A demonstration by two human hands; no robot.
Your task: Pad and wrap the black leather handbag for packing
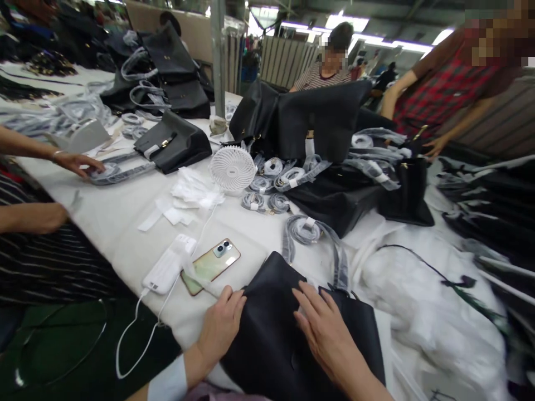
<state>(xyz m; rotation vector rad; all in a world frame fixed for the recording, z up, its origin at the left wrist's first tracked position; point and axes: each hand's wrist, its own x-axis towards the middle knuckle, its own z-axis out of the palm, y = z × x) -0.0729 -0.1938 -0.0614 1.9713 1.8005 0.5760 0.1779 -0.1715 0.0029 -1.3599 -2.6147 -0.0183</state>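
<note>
Right hand (326, 328) rests flat, fingers loosely spread, on the black bag (270, 328), bottom center of frame; left hand (220, 326) curls at its edge, can't tell if gripping. Looks like straightening, imo; next probably needs that edge steady.

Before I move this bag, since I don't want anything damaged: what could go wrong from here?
The phone lies close beside your left hand and the bag, so a sideways sweep might knock it.

The white cable hangs in a loop past the edge of the table; an arm catching it could drag the power bank off.
</note>
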